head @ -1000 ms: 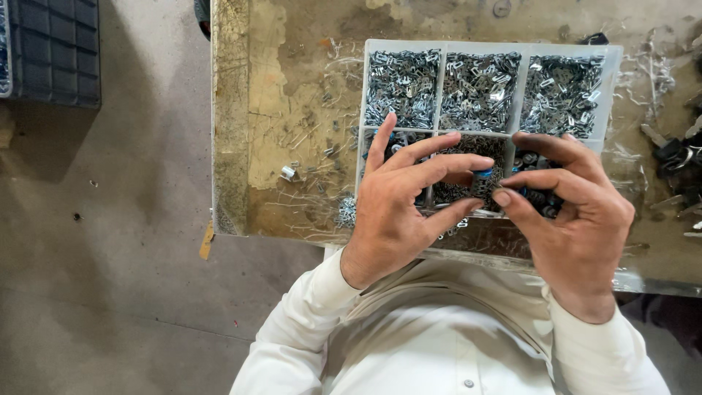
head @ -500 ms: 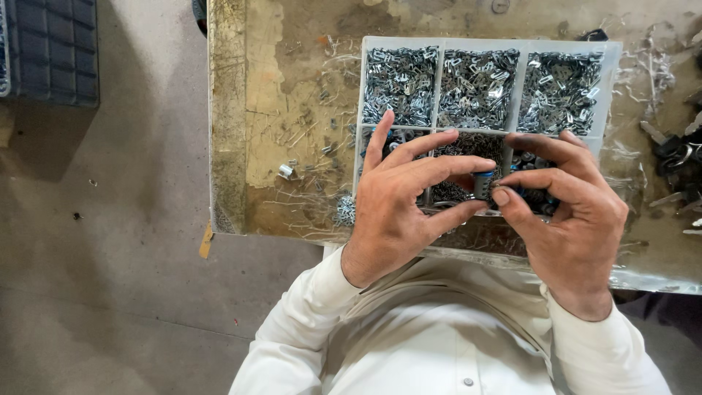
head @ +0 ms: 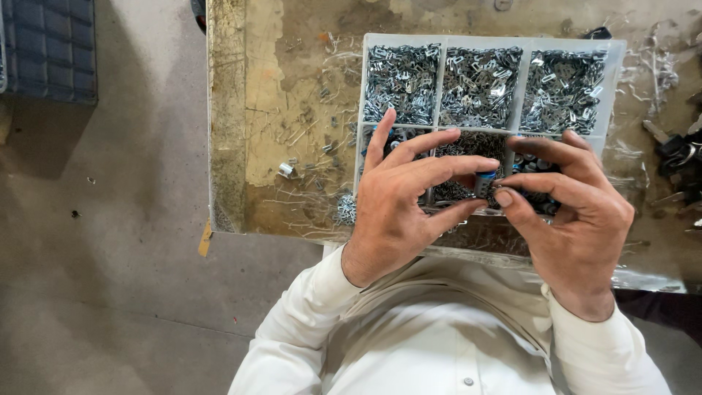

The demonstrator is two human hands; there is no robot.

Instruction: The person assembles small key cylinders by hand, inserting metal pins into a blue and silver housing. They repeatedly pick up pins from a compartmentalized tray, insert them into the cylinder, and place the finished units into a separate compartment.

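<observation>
My left hand [head: 398, 212] and right hand [head: 570, 219] meet at the centre of the frame, above the lower row of a clear tray [head: 618, 66]. Between their fingertips I pinch a small blue-and-dark part [head: 488, 184]; both grips are narrow and closed on it. The tray's upper compartments hold heaps of shiny metal clips [head: 479, 77]. It sits on a worn counter [head: 292, 95], with a small metal sleeve [head: 285, 170] lying left of it.

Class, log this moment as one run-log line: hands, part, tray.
left hand: pinching small part | right hand: pinching same part | compartment tray: full of metal pieces, beneath hands
</observation>
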